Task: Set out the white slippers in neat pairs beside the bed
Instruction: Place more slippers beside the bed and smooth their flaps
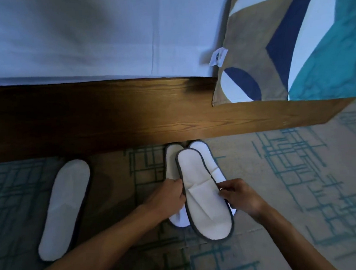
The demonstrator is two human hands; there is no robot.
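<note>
Tag (218, 57) on bed's cover: text too small to read. Your L hand (166, 195) & R hand (238, 196) pinch top slipper (204, 196) over 2 slippers (171, 164) by bed frame (129, 117); 1 slipper (64, 208) lies apart, left.

A beige carpet with teal line patterns (291, 169) covers the floor. Above it runs a dark, wood-grained bed frame panel (129, 121), topped by a plain white sheet (82, 40). A geometric blue, tan, and teal coverlet (282, 49) drapes over the right side, catching brighter light.
</note>
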